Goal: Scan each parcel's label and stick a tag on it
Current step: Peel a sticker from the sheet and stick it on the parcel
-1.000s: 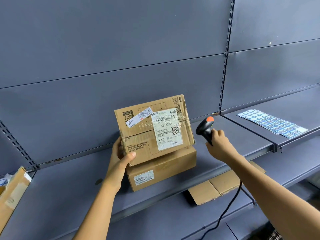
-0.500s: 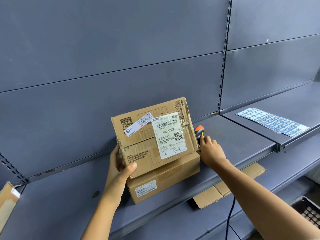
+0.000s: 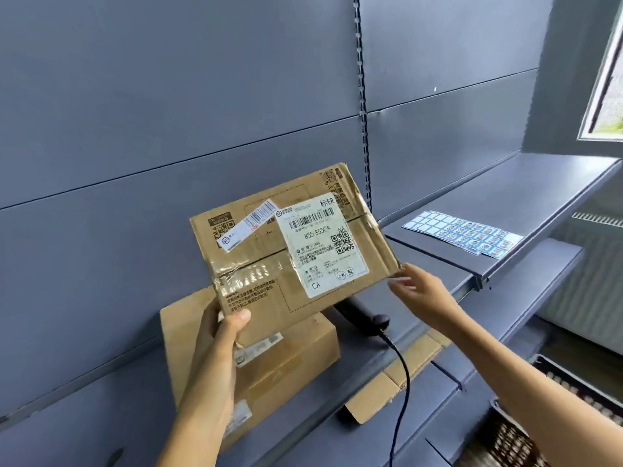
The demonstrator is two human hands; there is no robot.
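- Head view: parcel, tilted, held above a second box on the shelf; its label faces the camera.
- Left hand: fingers grasping the parcel's lower left corner, thumb on the front.
- Right hand: fingers released, empty, at the lower right corner; contact unclear.
- Scanner: lying on the shelf, partly behind the parcel.
- Step: probably tagging; the next move calls for peeling a tag from the sheet, off to the right.

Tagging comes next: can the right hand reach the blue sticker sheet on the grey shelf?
Probably yes: the right hand is empty, and the blue sticker sheet lies uncovered on the grey shelf.
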